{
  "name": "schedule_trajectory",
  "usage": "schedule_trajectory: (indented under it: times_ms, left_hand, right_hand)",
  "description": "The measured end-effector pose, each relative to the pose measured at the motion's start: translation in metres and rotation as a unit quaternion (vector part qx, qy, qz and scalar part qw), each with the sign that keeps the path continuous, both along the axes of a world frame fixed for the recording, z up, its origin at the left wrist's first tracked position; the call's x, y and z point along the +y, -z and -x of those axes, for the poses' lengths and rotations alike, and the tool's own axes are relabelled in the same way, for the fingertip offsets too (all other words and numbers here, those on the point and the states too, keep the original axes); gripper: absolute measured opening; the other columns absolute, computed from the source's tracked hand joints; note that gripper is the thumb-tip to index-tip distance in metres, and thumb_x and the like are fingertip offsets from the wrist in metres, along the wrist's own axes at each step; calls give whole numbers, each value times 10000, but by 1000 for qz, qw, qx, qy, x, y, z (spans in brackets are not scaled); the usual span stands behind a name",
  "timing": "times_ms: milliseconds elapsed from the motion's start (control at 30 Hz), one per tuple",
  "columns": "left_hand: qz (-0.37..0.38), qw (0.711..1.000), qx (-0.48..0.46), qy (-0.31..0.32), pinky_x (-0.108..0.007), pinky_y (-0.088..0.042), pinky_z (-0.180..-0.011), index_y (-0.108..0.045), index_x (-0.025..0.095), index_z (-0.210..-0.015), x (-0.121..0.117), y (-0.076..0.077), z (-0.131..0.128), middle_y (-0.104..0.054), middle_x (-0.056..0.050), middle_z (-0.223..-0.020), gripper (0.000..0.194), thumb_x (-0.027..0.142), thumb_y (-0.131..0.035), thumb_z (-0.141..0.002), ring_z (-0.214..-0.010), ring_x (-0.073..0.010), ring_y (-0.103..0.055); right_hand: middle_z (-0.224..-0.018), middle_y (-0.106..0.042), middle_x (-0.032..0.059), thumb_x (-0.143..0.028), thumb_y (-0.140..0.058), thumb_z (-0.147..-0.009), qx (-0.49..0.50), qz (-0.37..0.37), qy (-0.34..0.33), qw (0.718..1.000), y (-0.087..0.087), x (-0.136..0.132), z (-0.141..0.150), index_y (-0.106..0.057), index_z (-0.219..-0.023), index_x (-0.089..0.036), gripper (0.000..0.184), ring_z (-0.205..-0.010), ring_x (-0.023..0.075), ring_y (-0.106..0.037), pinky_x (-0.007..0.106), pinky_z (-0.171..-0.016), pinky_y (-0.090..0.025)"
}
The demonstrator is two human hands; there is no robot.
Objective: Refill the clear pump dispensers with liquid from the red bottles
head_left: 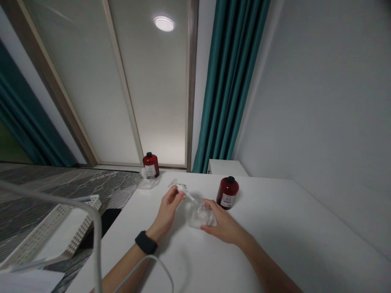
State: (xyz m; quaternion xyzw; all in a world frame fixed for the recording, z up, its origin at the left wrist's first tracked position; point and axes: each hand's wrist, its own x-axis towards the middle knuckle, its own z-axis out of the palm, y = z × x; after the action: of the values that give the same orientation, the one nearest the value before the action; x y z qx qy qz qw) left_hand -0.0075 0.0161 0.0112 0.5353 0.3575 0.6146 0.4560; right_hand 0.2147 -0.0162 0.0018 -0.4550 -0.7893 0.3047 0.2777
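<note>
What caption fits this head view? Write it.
Left hand holds a pump dispenser over a clear bottle held by the right hand.
</note>
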Motion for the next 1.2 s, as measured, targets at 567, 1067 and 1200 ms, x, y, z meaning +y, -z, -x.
schedule_trajectory:
  times_ms: [567,1067,1200]
  left_hand:
    - [25,999,42,22,-311,-496,-810,-694,172,-989,-10,-8,-8,-676,-72,-978,365,480,-718,-794,-905,-228,-620]
    - [-5,959,233,-158,-287,-426,-675,-547,203,-883,20,7,21,-624,-6,-778,296,491,-599,-843,-739,-193,-597]
    - [-17,916,368,-157,-324,-396,-734,-581,206,-879,24,18,28,-602,-3,-763,197,373,-650,-800,-767,-222,-572]
  right_hand:
    - [-1338,-548,94,-223,-751,-755,10,3,-4,1000,-3,-1,0,-401,-1418,-246,751,-1273,268,-519,447,-1105,-393]
    - [-1370,-531,113,-232,-739,-774,-4,6,0,1000,-1,1,0,-382,-1434,-217,751,-1280,264,-514,436,-1123,-373]
    - [-1375,-532,119,-237,-735,-775,-3,2,-4,1000,1,1,-1,-382,-1435,-208,750,-1273,266,-520,440,-1115,-384]
